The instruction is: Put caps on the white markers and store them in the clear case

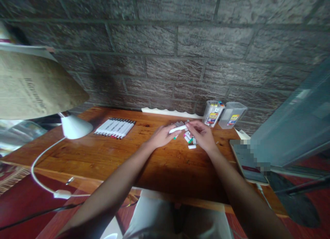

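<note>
My left hand (163, 136) and my right hand (202, 134) meet over the far middle of a wooden table (103, 156). Both pinch the same white marker (177, 129), which lies level between them. Under my right hand is a small heap of loose white markers (190, 141) with coloured caps. A neat row of several white markers (114, 128) lies side by side to the left, apart from both hands.
Two clear plastic tubs (223, 114) stand at the back right by the brick wall, one with markers inside. A phone (249, 161) lies at the table's right edge. A white lamp head (75, 126) and its cable sit at the left.
</note>
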Motion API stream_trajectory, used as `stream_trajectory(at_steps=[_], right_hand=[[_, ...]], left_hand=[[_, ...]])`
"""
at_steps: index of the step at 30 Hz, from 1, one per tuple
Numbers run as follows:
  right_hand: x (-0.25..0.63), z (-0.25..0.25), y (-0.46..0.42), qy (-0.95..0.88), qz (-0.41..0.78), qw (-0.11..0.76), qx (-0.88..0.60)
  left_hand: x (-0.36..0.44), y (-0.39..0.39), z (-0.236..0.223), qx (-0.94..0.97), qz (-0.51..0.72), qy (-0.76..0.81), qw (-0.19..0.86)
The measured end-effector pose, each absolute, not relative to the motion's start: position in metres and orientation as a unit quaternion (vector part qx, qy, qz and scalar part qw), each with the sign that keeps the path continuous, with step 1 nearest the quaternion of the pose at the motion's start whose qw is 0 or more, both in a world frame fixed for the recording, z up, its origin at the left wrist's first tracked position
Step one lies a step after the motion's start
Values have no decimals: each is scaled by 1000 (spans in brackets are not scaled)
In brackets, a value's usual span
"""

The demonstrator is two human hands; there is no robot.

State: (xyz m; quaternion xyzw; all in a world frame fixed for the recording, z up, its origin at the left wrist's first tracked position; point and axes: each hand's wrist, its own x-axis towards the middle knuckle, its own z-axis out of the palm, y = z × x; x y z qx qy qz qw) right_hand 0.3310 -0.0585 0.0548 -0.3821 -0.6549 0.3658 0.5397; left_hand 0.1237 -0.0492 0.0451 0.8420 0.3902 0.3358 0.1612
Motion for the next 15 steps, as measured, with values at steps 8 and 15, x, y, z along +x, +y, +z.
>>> stream_trajectory(at_steps=[8,15], right_hand=[[338,47,-48,-666,379,503,-399],[342,48,-47,-659,399,476,-423]], left_hand=[[125,-40,37,795,392,379,268],[125,-38,41,737,385,381,405]])
